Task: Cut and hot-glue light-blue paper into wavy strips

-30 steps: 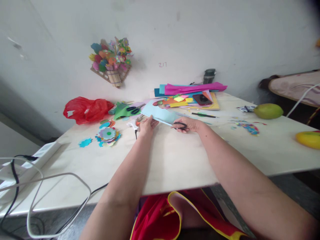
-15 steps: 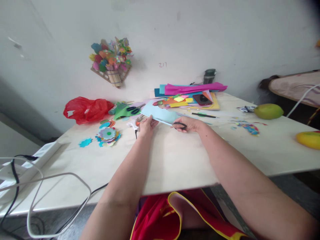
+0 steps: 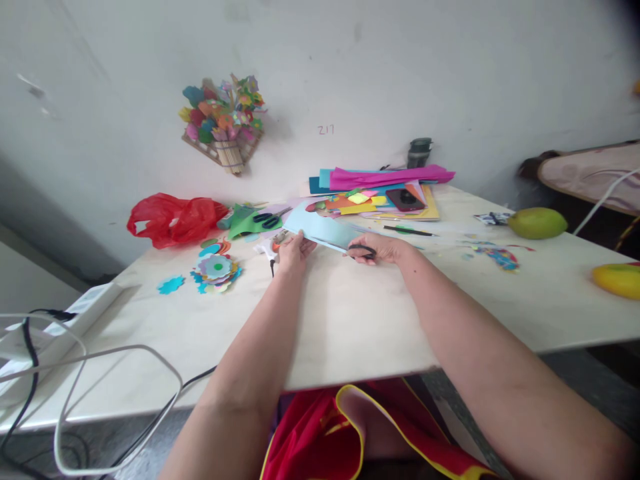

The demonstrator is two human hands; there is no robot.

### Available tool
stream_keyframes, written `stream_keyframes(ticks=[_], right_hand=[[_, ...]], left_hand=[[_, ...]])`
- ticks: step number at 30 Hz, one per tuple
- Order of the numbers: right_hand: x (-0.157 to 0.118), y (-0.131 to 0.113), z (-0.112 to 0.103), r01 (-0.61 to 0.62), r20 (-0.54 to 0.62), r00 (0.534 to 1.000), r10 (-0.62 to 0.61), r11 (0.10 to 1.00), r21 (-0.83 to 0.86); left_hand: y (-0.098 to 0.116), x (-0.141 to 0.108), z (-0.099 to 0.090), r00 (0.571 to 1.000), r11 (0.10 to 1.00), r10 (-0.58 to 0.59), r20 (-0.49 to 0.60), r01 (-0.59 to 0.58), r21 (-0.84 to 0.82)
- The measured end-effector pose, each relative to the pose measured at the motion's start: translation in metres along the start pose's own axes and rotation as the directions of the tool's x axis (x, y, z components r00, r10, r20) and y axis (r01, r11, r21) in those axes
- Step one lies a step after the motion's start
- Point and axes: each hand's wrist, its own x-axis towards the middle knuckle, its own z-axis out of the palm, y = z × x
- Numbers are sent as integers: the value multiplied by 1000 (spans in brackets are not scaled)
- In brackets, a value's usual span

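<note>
My left hand (image 3: 297,249) pinches the near left edge of a light blue paper sheet (image 3: 325,228), thumb on top. In my right hand (image 3: 375,249) is a pair of black-handled scissors (image 3: 362,251), its fingers curled round the loops. The blades lie along the near edge of the sheet; how far apart they are I cannot make out. Left of my left hand lies a white hot-glue gun or similar tool (image 3: 267,249) with a black cord. Further left sits a pile of cut paper flowers (image 3: 217,268), with a single blue paper flower (image 3: 171,285) beside it.
Behind the sheet are stacked coloured papers (image 3: 390,177) and a phone (image 3: 405,199). Other scissors (image 3: 267,219) lie on green paper. A red plastic bag (image 3: 175,220) is at back left, a power strip (image 3: 95,307) at the left edge. A pen (image 3: 410,231), paper scraps (image 3: 500,257) and a mango (image 3: 537,223) lie right.
My right hand and the scissors have shifted very slightly to the right along the paper's edge. The blue sheet tilts a little differently. My left hand stays in place.
</note>
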Motion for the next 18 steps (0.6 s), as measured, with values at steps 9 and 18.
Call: stream_keyframes(ticks=[9, 18], right_hand=[[-1, 0, 2, -14, -55, 998, 8, 992, -122], [0, -3, 6, -34, -82, 996, 23, 990, -138]], left_hand=[[-2, -3, 1, 999, 1000, 6, 37, -6, -11], [-3, -4, 4, 999, 1000, 1, 32, 0, -30]])
